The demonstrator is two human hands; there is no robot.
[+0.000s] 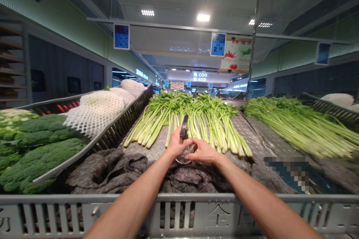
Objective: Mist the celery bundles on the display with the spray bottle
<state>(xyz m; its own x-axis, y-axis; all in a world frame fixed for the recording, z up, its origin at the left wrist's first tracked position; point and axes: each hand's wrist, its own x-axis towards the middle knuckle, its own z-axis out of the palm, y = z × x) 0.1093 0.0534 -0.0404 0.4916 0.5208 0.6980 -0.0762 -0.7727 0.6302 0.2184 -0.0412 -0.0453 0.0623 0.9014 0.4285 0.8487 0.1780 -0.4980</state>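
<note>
My left hand (pixel 176 145) is closed on a dark, shiny looped band (pixel 184 127) that stands up above its fingers. A clear curved rim (pixel 183 161) shows just below the two hands; whether it belongs to the band I cannot tell. My right hand (pixel 204 151) meets the left, thumb and fingers bent together in a pinch, and what is between them is hidden. Right beyond the hands lie several bunches of celery (pixel 157 123), leaves to the back and cut stalk ends toward me. Dark grey cloth (pixel 196 179) is bunched beneath my hands.
A grey crate edge (pixel 112 201) runs across the front. On the left, a slatted divider (pixel 123 119) separates broccoli (pixel 47 157) and foam-netted produce (pixel 95 110). A mirrored panel (pixel 297 82) stands on the right. Price signs (pixel 218 44) hang from an overhead rail.
</note>
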